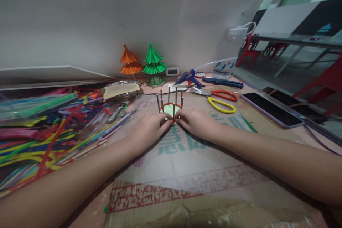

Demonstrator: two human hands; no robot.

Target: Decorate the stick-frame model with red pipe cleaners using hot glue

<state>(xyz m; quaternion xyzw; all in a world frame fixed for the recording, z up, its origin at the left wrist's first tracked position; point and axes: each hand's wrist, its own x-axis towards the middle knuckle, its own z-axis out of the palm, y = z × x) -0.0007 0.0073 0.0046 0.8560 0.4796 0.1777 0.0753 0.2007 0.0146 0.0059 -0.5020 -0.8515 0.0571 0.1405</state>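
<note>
A small round base (167,109) with a pale green face and a red rim rests on the cardboard in front of me. Several thin brown posts (169,94) stand upright around its edge. My left hand (153,125) pinches the near left part of the rim between thumb and fingers. On the near right part, my right hand (196,123) does the same, its fingertips close to the left ones beside a front post. The fingers cover part of the near rim, and the exact strip between them is too small to make out.
Colourful pipe cleaners (53,142) lie heaped at left, near a metal dish (123,89). Orange (130,64) and green (154,62) tiered pavilions stand against the wall. A blue glue gun (188,77), scissors (213,96), a phone (271,109) and a plastic jug (227,53) sit behind and right.
</note>
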